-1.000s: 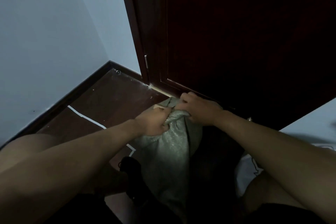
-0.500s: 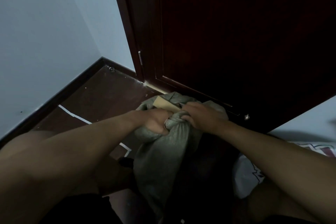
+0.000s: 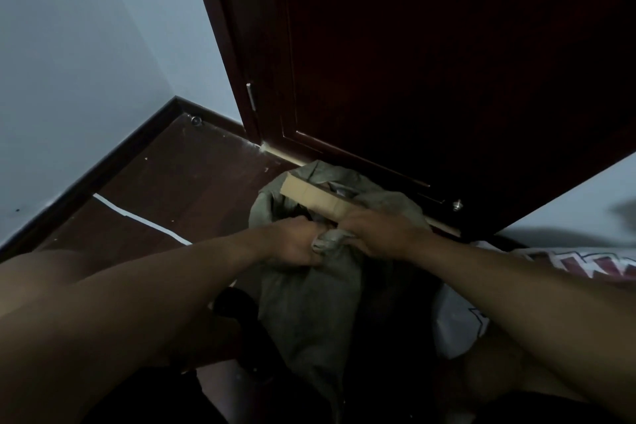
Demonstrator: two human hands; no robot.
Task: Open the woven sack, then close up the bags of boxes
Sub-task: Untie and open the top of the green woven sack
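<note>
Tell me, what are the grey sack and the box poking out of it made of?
The sack looks like woven plastic cloth: dull grey-green, with a fine grainy weave, crumpling where both hands grip it. The box looks like plain cardboard: flat, matte tan, with sharp straight edges and a strip of tape across it.

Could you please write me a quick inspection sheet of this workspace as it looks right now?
Surface: dark wooden floor with a white strip.
Job's things: grey woven sack, mouth open, cardboard box showing inside.
Clutter: white printed bag beside the sack.
Grippers: left hand and right hand both grip the sack's bunched rim.
Cables: nothing seen.
Surroundings: dark red door, pale wall, dim light.
</note>
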